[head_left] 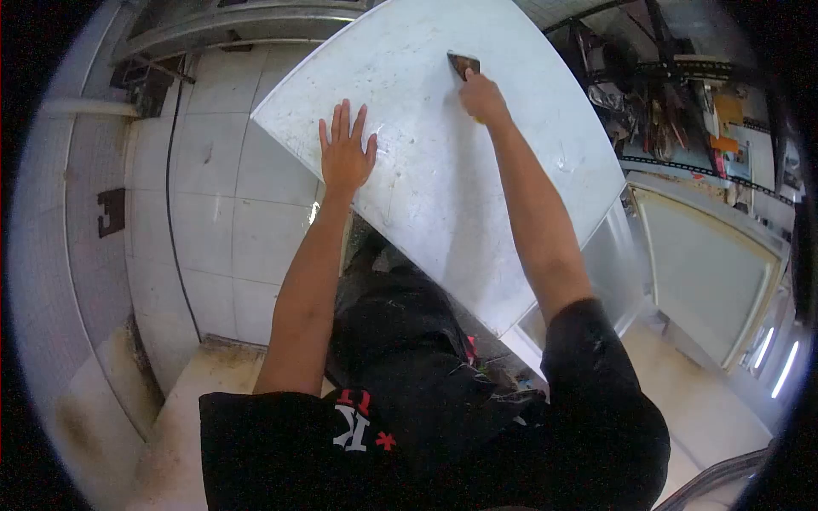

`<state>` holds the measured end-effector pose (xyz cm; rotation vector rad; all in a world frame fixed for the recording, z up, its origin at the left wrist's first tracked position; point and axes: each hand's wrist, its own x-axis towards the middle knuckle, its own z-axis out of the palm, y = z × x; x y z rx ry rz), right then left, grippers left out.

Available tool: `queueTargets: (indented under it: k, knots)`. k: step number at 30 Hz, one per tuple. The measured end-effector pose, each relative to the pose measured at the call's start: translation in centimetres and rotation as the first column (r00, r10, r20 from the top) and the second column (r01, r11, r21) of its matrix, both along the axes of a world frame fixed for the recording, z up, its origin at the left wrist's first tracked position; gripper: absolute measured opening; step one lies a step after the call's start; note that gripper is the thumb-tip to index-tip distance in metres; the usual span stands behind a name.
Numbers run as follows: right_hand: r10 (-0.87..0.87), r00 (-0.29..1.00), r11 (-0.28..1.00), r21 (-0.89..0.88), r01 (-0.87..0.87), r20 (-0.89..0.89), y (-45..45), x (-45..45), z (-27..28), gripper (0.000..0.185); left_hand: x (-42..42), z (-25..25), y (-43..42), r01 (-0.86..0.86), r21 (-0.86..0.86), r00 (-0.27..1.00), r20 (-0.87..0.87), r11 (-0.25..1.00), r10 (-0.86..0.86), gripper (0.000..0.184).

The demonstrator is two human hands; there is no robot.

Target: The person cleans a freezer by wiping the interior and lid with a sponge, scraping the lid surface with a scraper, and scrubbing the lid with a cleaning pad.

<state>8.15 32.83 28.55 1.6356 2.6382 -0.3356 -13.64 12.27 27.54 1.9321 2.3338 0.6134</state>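
Note:
A large white panel (pixel 409 94) with scuffs and small dark specks lies before me, one corner pointing to the left. My left hand (pixel 346 159) rests flat near its left edge, fingers spread and holding nothing. Farther out on the panel, my right hand (pixel 484 99) is closed around a small scraper (pixel 464 66) with a dark, brownish blade. The blade is at the panel's surface, pointing up and left; my fingers hide most of the handle.
Shelves (pixel 682 77) with tools and loose items stand at the upper right. Below them leans a pale framed panel (pixel 707 264). White tiles (pixel 209 230) lie to the left, crossed by a dark cable (pixel 169 187). A metal structure (pixel 247 21) stands at the upper left.

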Motion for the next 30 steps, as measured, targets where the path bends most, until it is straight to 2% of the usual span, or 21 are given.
queueTargets:
  k: [1,2,4,5,6,7,9,11,13,14,16,18,19,22,23,24,25,26,27,28,30]
  knots:
    - [0.031,0.999,1.000,0.008,-0.031,-0.011,-0.9,-0.2,-0.1,0.032,-0.2,0.0,0.1,-0.004,0.006,1.000,-0.010,1.000,0.004,0.055]
    - [-0.087,0.993,0.994,-0.070,0.081,-0.081,-5.4,-0.5,0.6,0.037,-0.3,-0.1,0.0,-0.017,0.001,1.000,-0.003,1.000,0.017,0.055]
    - [-0.059,0.994,0.953,-0.292,0.084,0.091,-15.7,-1.1,3.0,0.063,-0.3,-0.1,0.2,-0.018,0.004,0.999,0.035,1.000,0.018,0.052]
    - [-0.013,1.000,0.962,-0.271,0.013,0.000,-21.4,-0.6,3.4,0.064,-0.3,-0.1,0.4,-0.038,0.002,0.998,0.043,0.999,0.038,0.052]
    - [-0.041,0.994,0.904,-0.419,0.081,0.104,-25.8,-1.6,7.1,0.065,-0.4,-0.1,0.5,-0.035,0.015,0.999,0.034,0.999,0.034,0.052]
    - [0.019,0.993,0.892,-0.451,0.037,0.119,-29.4,-1.0,7.7,0.065,-0.4,-0.3,0.2,-0.025,0.026,0.999,0.026,0.999,0.025,0.051]
    - [-0.020,0.990,0.848,-0.521,0.092,0.143,-30.1,-2.1,9.0,0.064,-0.7,-1.1,0.1,-0.036,0.062,0.997,0.076,0.997,0.031,0.051]
    - [-0.037,0.996,0.933,-0.353,0.063,0.081,-26.3,-3.2,6.2,0.062,-1.3,-1.5,0.3,-0.043,0.115,0.993,0.115,0.992,0.030,0.051]
    - [-0.076,0.997,0.973,-0.221,0.070,-0.020,-19.1,-4.0,3.8,0.062,-1.7,-1.7,-0.8,-0.113,0.319,0.891,0.452,0.941,-0.046,0.052]
    - [-0.080,0.996,0.973,-0.221,0.072,-0.025,-19.0,-3.1,3.6,0.062,-1.6,-1.6,-2.3,-0.108,0.320,0.893,0.448,0.941,-0.050,0.052]
    - [0.017,1.000,0.971,-0.238,-0.016,0.001,-18.2,-2.9,4.0,0.063,-2.1,-0.9,-5.8,-0.269,0.294,0.865,0.492,0.917,0.096,0.053]
    - [-0.067,0.994,0.924,-0.370,0.097,0.092,-23.9,-2.6,7.5,0.065,-2.0,-5.8,-12.4,-0.405,0.206,0.816,0.522,0.891,0.249,0.054]
    - [-0.047,0.999,0.945,-0.323,0.048,0.011,-26.2,-1.3,6.1,0.065,-2.3,-9.0,-16.7,-0.425,0.196,0.825,0.485,0.884,0.289,0.056]
    - [-0.019,0.998,0.952,-0.304,0.037,0.061,-23.7,-1.2,4.9,0.062,-0.7,-15.7,-33.0,-0.485,-0.217,0.703,0.479,0.847,0.525,0.059]
    - [-0.044,0.999,0.966,-0.254,0.051,0.032,-20.4,-1.1,3.4,0.061,0.2,-16.4,-38.6,-0.440,-0.378,0.669,0.468,0.815,0.578,0.058]
    - [-0.029,0.996,0.949,-0.311,0.052,0.080,-17.0,-1.2,3.1,0.060,0.9,-19.0,-45.2,-0.322,-0.612,0.667,0.395,0.722,0.632,0.061]
    - [-0.006,0.993,0.933,-0.357,0.047,0.116,-14.8,-1.6,3.5,0.059,1.6,-24.6,-53.3,-0.169,-0.747,0.798,0.279,0.643,0.534,0.065]
    - [-0.015,0.994,0.931,-0.361,0.055,0.111,-16.4,-1.1,3.7,0.059,2.1,-25.3,-58.5,0.035,-0.903,0.846,0.255,0.429,0.467,0.065]
    - [0.005,0.994,0.943,-0.331,0.030,0.106,-18.6,-1.0,4.4,0.058,3.3,-24.9,-62.5,0.132,-0.950,0.855,0.253,0.281,0.453,0.062]
    - [0.030,0.994,0.956,-0.292,0.001,0.102,-20.3,-1.3,5.0,0.058,4.4,-24.2,-65.2,0.121,-0.965,0.782,0.237,0.232,0.577,0.059]
    - [0.023,0.992,0.961,-0.276,0.013,0.127,-21.9,-2.2,5.5,0.056,6.6,-22.8,-68.7,0.054,-0.976,0.531,0.205,0.209,0.822,0.053]
